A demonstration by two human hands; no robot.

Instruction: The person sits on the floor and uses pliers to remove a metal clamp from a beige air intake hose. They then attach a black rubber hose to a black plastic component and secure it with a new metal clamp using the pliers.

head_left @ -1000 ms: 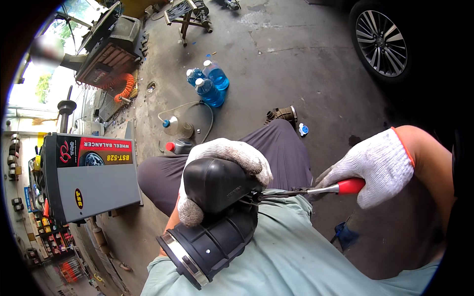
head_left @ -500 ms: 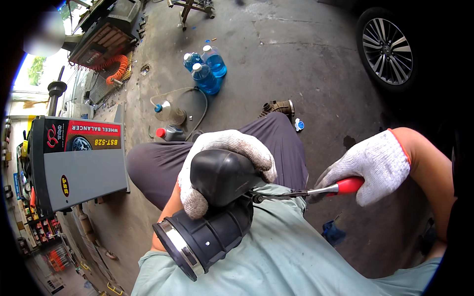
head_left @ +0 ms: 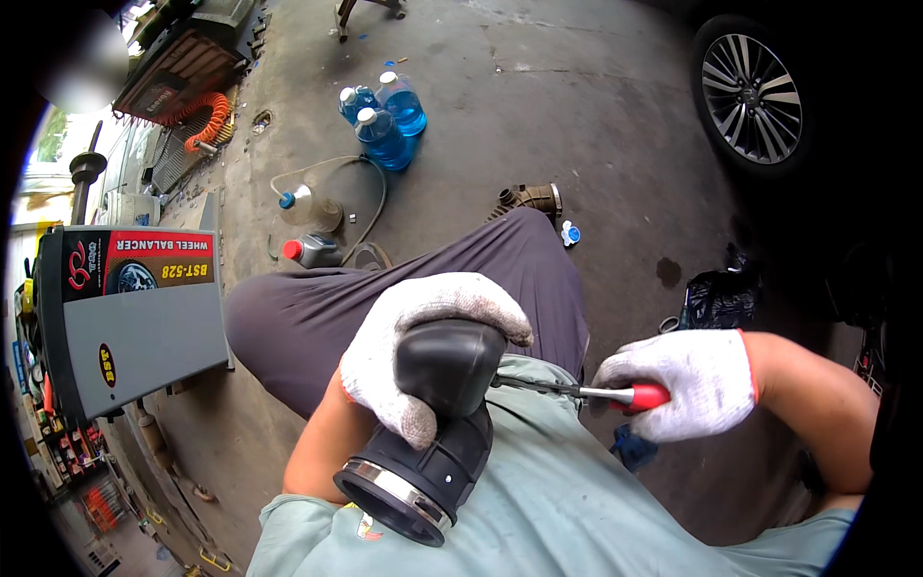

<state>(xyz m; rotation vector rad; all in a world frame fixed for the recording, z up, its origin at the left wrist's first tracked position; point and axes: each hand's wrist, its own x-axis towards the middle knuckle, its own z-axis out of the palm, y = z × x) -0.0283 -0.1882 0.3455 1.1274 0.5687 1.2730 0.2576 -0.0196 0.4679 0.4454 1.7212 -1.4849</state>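
Observation:
Against my lap and shirt rests a black rubber air intake hose (head_left: pixel 448 367), with a bulging chamber on top and a ribbed open end. A shiny metal clamp band (head_left: pixel 396 489) circles that lower end. My left hand (head_left: pixel 380 332), in a white knit glove, is wrapped around the chamber. My right hand (head_left: pixel 707 385), also gloved, is closed on a red-handled tool (head_left: pixel 649 396) with a metal shaft. The tool's dark far end meets the hose's right side; how it grips there is hidden.
A grey wheel balancer (head_left: pixel 144 317) stands at left. Ahead are several blue-liquid bottles (head_left: pixel 386 144), a bottle with tubing (head_left: pixel 312 210), a red-capped grey bottle (head_left: pixel 312 252) and a brown ribbed hose (head_left: pixel 529 199). A car wheel (head_left: pixel 752 101) and a black plastic bag (head_left: pixel 719 300) are at right.
My right hand has moved left and slightly down with the tool, nearer the hose. The hose has shifted a little right and turned. The whole view has shifted slightly.

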